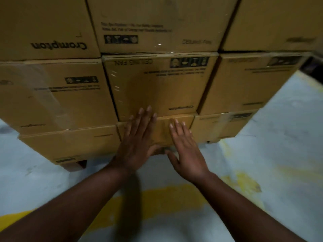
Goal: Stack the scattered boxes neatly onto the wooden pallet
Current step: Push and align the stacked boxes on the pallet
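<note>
A wall of brown cardboard boxes printed "Crompton" and "Ceiling Fan" fills the upper view in three columns and several tiers. Both my hands lie flat, fingers straight, against the front of the bottom middle box [162, 130]. My left hand [138, 138] reaches up across the seam onto the middle box above [157, 88]. My right hand [187, 151] presses the lower box to the right of the left hand. A dark wooden pallet foot [76, 165] shows under the bottom left box [70, 144]; the rest of the pallet is hidden.
Clear wrap covers parts of the left column [45, 95]. The floor [279, 137] is pale grey concrete with a worn yellow painted line [171, 199] running under my forearms. A dark object [312, 67] sits at the far right edge behind the stack.
</note>
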The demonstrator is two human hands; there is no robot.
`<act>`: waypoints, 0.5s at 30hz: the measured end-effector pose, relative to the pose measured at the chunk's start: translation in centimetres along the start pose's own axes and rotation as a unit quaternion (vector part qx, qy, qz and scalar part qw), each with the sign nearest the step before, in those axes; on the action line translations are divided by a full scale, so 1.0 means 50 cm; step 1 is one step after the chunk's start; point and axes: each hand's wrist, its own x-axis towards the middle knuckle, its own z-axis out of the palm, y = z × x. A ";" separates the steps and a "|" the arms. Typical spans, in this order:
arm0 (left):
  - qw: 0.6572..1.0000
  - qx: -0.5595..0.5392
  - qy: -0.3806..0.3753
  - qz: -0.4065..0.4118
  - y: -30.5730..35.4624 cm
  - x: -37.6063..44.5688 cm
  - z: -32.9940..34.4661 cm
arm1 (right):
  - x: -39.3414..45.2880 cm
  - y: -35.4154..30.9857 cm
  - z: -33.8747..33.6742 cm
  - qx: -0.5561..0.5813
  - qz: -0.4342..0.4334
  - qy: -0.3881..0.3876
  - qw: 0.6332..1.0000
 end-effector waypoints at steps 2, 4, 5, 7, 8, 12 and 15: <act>1.000 -0.022 -0.006 0.011 0.048 0.034 -0.006 | -0.046 0.041 -0.043 0.005 0.009 0.041 0.999; 0.999 -0.033 -0.007 0.018 0.081 0.063 -0.013 | -0.080 0.079 -0.077 -0.005 0.026 0.088 0.996; 0.999 -0.031 -0.010 0.017 0.095 0.077 -0.017 | -0.088 0.095 -0.090 -0.010 0.052 0.111 0.992; 1.000 -0.018 -0.014 0.015 0.120 0.102 -0.020 | -0.084 0.121 -0.111 -0.015 0.127 0.153 0.980; 1.000 -0.008 -0.017 0.017 0.135 0.116 -0.019 | -0.071 0.132 -0.120 -0.018 0.164 0.158 0.974; 0.999 0.018 -0.029 0.027 0.190 0.168 -0.006 | -0.005 0.153 -0.125 -0.031 0.240 0.067 0.968; 0.999 0.040 -0.020 0.008 0.199 0.193 0.016 | 0.029 0.151 -0.085 -0.043 0.209 0.021 0.977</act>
